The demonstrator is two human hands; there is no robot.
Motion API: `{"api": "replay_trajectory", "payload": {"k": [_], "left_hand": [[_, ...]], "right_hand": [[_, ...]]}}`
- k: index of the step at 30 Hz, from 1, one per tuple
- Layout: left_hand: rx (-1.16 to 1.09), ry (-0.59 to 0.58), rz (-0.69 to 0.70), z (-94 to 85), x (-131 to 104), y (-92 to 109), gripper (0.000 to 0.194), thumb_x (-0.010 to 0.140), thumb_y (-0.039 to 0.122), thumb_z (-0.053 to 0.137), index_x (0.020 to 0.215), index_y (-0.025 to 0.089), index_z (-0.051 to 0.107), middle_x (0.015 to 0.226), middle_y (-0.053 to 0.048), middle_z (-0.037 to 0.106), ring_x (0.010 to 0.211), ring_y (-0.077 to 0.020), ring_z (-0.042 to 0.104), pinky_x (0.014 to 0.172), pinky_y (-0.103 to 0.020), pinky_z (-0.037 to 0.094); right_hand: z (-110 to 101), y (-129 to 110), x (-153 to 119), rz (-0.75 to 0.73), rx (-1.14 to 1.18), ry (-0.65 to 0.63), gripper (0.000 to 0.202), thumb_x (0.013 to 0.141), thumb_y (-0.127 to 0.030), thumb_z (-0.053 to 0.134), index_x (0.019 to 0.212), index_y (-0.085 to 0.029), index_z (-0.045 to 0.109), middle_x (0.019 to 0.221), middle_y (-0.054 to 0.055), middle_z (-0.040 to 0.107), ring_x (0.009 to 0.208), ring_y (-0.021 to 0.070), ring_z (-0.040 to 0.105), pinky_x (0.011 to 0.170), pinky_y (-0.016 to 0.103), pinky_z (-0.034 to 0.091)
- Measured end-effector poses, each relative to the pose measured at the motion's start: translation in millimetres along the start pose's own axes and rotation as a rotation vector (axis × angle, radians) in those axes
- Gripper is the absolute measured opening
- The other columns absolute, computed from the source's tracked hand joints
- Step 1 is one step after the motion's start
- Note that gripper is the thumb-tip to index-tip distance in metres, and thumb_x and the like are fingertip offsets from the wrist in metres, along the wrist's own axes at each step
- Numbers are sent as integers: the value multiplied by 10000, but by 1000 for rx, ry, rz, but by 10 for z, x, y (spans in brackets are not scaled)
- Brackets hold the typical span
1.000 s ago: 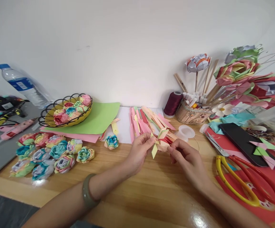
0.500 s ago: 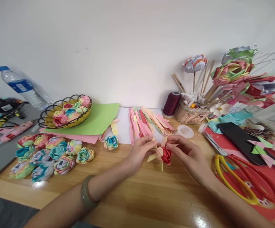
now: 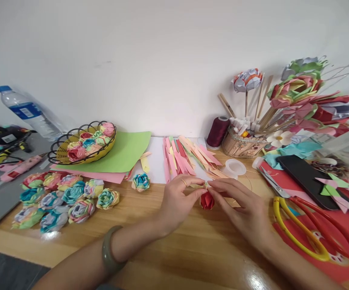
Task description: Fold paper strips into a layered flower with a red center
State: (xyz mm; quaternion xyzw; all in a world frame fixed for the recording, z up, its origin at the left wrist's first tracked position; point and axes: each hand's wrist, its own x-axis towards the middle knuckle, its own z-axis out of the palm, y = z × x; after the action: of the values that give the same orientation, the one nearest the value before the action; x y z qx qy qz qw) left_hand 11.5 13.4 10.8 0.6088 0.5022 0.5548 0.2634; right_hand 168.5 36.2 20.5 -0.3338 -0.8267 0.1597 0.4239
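Between my two hands is a small red paper flower, held just above the wooden table. My left hand pinches the paper at the flower's top from the left, thumb and forefinger together. From the right, my right hand grips the same spot, its fingertips close to the left ones. The pale paper strips around the red part are mostly hidden by my fingers. Behind the hands lie cut paper strips in pink, red and peach.
Several finished paper flowers lie at left, below a yellow basket holding more. Scissors and a black phone lie at right. A thread spool and a stick-filled holder stand behind; a water bottle leans at left.
My hands have come closer together over the flower. The red part has turned to hang below the fingertips, and the pale strips that stuck out are now mostly covered.
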Motion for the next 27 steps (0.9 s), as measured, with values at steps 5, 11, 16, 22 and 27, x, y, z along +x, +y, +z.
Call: {"api": "replay_trajectory", "payload": {"k": [5, 11, 16, 22, 27], "left_hand": [[85, 40, 34, 19, -7, -49, 120, 702, 178, 646, 816, 153, 675, 818, -66, 699, 796, -163, 635, 759, -305, 510], [128, 55, 30, 17, -20, -60, 106, 715, 204, 635, 808, 164, 669, 803, -52, 701, 776, -157, 641, 736, -298, 518], [142, 41, 22, 12, -20, -37, 45, 708, 190, 640, 747, 168, 647, 743, -26, 689, 776, -158, 634, 739, -297, 507], [149, 15, 59, 8, -15, -37, 58, 690, 180, 656, 695, 161, 602, 703, -24, 655, 726, -152, 613, 693, -289, 491], [152, -25, 70, -9, -1, -41, 82, 697, 213, 653, 725, 167, 592, 733, -30, 648, 758, -158, 607, 717, -295, 483]], "right_hand": [[52, 13, -21, -4, -21, 40, 172, 795, -135, 553, 947, -207, 589, 874, 59, 646, 805, 170, 614, 681, 314, 535], [49, 19, -43, 1, -31, 35, 155, 785, -134, 568, 917, -216, 579, 847, 49, 647, 794, 170, 607, 686, 320, 521], [27, 28, -14, -24, -35, 15, 80, 785, -145, 571, 826, -214, 573, 847, 54, 627, 833, 191, 573, 715, 348, 475], [22, 46, 20, 87, 129, -111, 86, 848, -180, 471, 772, -204, 503, 762, 31, 552, 747, 162, 533, 657, 288, 440], [35, 33, 21, 237, 312, -186, 118, 886, -228, 412, 776, -204, 450, 730, -1, 498, 666, 127, 492, 620, 247, 407]]}}
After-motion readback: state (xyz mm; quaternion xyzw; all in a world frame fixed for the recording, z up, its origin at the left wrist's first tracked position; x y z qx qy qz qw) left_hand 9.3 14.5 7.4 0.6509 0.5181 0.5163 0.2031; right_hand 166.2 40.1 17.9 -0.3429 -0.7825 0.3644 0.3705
